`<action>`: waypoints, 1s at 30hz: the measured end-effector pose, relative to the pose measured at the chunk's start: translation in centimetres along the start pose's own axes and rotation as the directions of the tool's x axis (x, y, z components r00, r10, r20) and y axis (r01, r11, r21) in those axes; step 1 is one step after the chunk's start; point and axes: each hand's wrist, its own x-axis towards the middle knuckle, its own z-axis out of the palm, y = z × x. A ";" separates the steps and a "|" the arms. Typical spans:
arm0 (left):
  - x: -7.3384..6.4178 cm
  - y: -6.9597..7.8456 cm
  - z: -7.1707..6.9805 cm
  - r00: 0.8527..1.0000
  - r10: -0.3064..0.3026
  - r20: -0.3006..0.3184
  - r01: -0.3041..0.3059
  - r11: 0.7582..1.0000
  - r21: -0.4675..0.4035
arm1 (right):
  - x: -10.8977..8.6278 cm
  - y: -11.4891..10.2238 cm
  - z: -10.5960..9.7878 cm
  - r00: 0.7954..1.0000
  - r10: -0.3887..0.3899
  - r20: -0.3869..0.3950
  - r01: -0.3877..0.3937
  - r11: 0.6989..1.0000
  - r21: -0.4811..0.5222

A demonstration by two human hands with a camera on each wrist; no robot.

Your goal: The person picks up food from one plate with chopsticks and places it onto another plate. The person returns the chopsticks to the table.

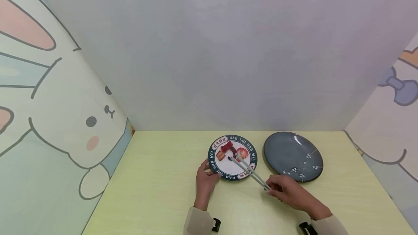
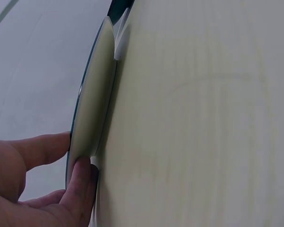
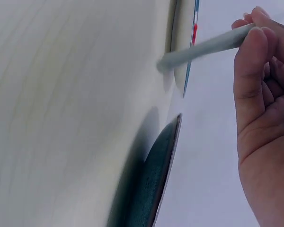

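Note:
In the head view my right hand [image 1: 287,190] grips a pair of pale chopsticks [image 1: 253,174], their tips over the food on a white plate [image 1: 225,169] with a dark patterned rim. On that plate lie a dark red piece [image 1: 229,148], a brownish striped piece [image 1: 220,155] and a round red-and-white piece [image 1: 242,152]. Whether the tips pinch anything is too small to tell. My left hand [image 1: 206,182] holds the plate's left edge; the left wrist view shows thumb and fingers on either side of the rim [image 2: 87,104]. Close to my right hand lies a dark grey plate [image 1: 287,155].
The dark plate, with white blossom sprigs, sits right of the white one on a pale yellow table [image 1: 156,177]. A grey wall [image 1: 228,53] rises behind. Cartoon-printed panels [image 1: 81,130] flank both sides.

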 end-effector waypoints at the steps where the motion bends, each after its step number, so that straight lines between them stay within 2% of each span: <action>1: 0.0 0.0 0.0 1.000 0.000 0.001 0.000 1.000 0.000 | 0.0 0.0 0.1 1.000 -0.008 -0.007 0.008 1.000 0.005; 11: 0.0 0.0 0.0 1.000 -0.003 -0.001 0.003 1.000 0.008 | 0.4 -0.6 0.9 0.999 -0.006 -0.032 0.009 0.996 0.088; 19: 0.0 0.0 -0.1 1.000 -0.004 0.000 0.004 1.000 0.011 | 0.9 -0.5 1.7 0.987 -0.105 -0.123 0.121 0.985 0.126; 30: 0.0 0.1 0.1 1.000 -0.010 -0.006 0.011 1.000 0.024 | 1.1 -0.7 2.2 0.988 -0.071 -0.141 0.102 0.969 0.227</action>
